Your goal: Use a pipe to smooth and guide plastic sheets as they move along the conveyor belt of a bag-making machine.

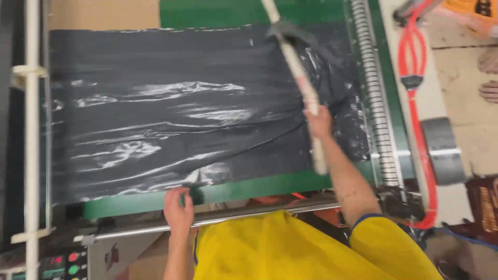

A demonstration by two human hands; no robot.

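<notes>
1. Green machine bed (pixel 249 191) carries black plastic sheeting (pixel 181 114), spread flat.
2. Our left hand (pixel 179 207) pinches its near edge; right hand (pixel 317 123) grips a pale rod (pixel 298 70), apparently a roller.
3. We judge the film light, limp, slippery; hold edges.

Factory floor, plastic-film machine station.
Green machine bed (pixel 244 191) carrying black plastic sheet (pixel 171 114), toothed bar (pixel 374 103), red hoses (pixel 415 78), control buttons (pixel 72 262).
</notes>
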